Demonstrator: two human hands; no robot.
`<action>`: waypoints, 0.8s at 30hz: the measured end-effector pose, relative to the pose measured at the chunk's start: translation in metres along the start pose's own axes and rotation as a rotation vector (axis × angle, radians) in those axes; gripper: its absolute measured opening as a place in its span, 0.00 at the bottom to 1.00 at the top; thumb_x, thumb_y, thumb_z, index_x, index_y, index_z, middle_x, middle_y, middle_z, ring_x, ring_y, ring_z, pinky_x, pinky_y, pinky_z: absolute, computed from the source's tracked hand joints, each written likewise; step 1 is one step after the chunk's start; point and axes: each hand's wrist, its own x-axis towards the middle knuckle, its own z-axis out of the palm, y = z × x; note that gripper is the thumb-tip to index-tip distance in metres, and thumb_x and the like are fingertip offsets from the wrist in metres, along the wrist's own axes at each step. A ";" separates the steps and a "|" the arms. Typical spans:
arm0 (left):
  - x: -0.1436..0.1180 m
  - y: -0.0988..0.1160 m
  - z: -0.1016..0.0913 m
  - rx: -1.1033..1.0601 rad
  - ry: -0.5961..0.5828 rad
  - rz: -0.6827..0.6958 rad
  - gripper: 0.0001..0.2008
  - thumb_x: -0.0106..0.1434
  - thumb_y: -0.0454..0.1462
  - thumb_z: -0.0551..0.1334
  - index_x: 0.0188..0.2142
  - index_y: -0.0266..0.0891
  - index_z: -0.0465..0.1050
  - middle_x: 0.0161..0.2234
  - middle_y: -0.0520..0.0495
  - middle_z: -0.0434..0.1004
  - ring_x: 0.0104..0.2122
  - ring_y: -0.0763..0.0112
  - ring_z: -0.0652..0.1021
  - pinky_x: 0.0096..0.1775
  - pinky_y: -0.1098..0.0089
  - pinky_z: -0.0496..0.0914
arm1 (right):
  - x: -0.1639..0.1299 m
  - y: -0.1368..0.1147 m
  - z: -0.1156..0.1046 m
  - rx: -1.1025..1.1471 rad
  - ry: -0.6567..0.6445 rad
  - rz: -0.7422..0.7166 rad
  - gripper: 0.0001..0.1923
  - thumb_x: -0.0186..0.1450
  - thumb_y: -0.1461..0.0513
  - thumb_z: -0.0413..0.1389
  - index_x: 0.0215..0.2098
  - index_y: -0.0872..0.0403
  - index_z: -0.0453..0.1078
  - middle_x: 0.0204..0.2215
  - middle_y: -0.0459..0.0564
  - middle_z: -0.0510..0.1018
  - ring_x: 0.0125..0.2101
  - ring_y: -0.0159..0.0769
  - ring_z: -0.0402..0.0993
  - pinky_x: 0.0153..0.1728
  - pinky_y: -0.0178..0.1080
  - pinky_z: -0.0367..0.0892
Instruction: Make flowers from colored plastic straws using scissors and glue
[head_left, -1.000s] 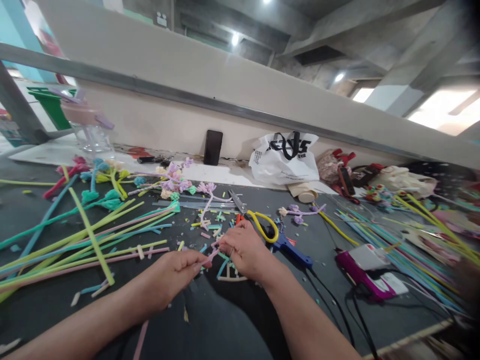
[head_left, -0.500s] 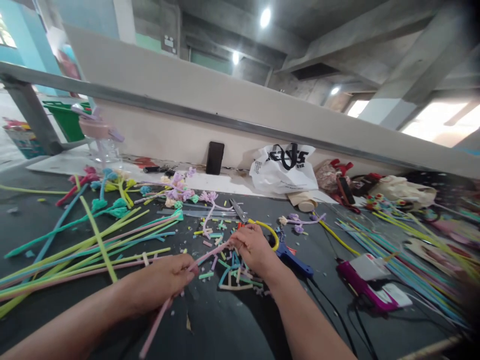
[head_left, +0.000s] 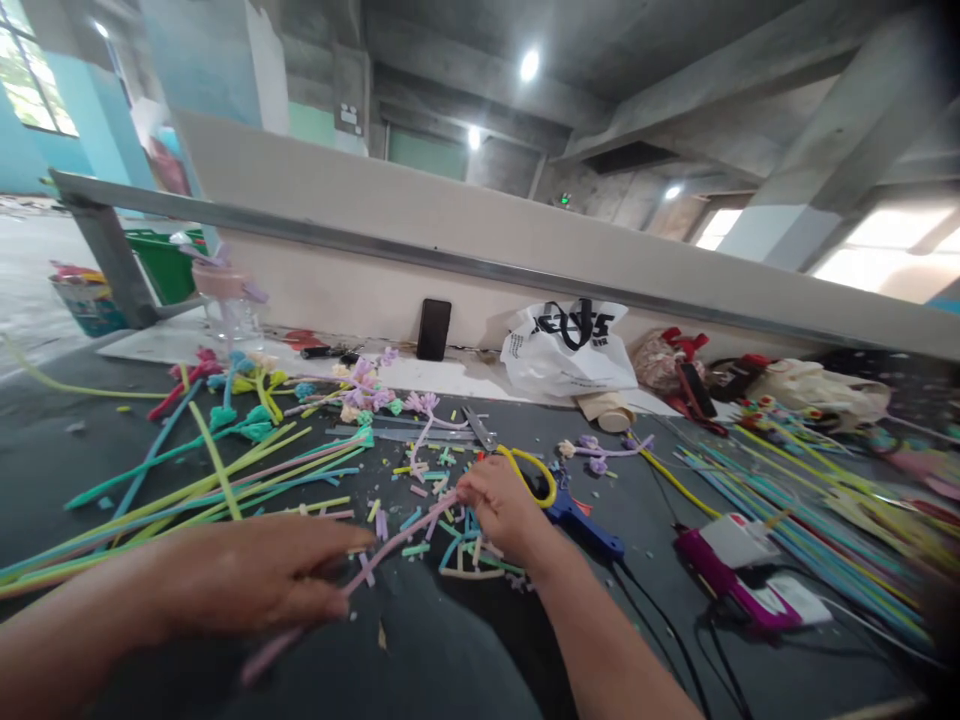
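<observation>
Fingers (head_left: pixel 472 486) (right hand (head_left: pixel 501 502)) pinch one pink stem (head_left: pixel 406 532).

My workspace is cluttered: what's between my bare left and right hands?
The head view shows a slender pink fuzzy-looking stem slanting across, with short pastel pieces beside it.

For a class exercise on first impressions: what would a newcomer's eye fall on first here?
Probably the pink strip at the front centre, its upper end pinched in the right hand, with the left hand at its lower part, thumb and fingers apart. Next, likely the yellow-handled scissors just beyond the right hand, and the white bag with black lettering at the table's back.
</observation>
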 end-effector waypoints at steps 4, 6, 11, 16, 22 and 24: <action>0.015 0.010 0.023 -0.088 0.051 -0.006 0.20 0.55 0.47 0.58 0.45 0.43 0.69 0.43 0.47 0.72 0.44 0.63 0.69 0.47 0.66 0.59 | 0.001 -0.033 0.010 0.056 -0.066 -0.150 0.11 0.64 0.65 0.43 0.27 0.55 0.64 0.24 0.45 0.71 0.29 0.32 0.64 0.39 0.39 0.53; 0.025 0.010 0.047 -0.415 -0.025 -0.109 0.21 0.57 0.49 0.54 0.45 0.40 0.65 0.36 0.46 0.72 0.35 0.67 0.72 0.39 0.66 0.64 | 0.001 -0.045 0.012 0.032 -0.117 -0.172 0.11 0.64 0.66 0.43 0.26 0.55 0.63 0.23 0.45 0.70 0.28 0.32 0.64 0.40 0.39 0.53; 0.032 -0.006 0.080 -0.845 -0.063 -0.251 0.20 0.53 0.54 0.55 0.31 0.39 0.59 0.24 0.57 0.60 0.16 0.85 0.57 0.18 0.80 0.52 | 0.002 -0.055 0.011 -0.094 -0.305 -0.173 0.10 0.64 0.65 0.45 0.27 0.54 0.64 0.25 0.46 0.72 0.29 0.32 0.65 0.43 0.41 0.50; 0.035 -0.016 0.077 -0.672 -0.044 -0.298 0.20 0.52 0.55 0.55 0.28 0.40 0.56 0.18 0.62 0.54 0.13 0.86 0.48 0.16 0.78 0.39 | 0.003 -0.055 0.011 -0.129 -0.368 -0.126 0.10 0.64 0.62 0.46 0.27 0.54 0.65 0.26 0.45 0.73 0.31 0.33 0.66 0.46 0.45 0.46; 0.042 -0.020 0.078 -0.781 -0.041 -0.293 0.16 0.52 0.48 0.57 0.25 0.40 0.55 0.18 0.61 0.55 0.13 0.86 0.47 0.15 0.77 0.38 | 0.000 -0.054 0.016 -0.177 -0.288 -0.066 0.09 0.63 0.62 0.47 0.26 0.54 0.64 0.25 0.46 0.73 0.29 0.34 0.65 0.48 0.48 0.45; 0.043 -0.024 0.077 -0.826 -0.064 -0.305 0.14 0.52 0.46 0.58 0.25 0.39 0.56 0.18 0.61 0.56 0.13 0.86 0.47 0.16 0.77 0.37 | 0.000 -0.050 0.019 -0.141 -0.246 -0.062 0.11 0.64 0.61 0.46 0.25 0.54 0.64 0.23 0.46 0.72 0.28 0.33 0.64 0.47 0.47 0.46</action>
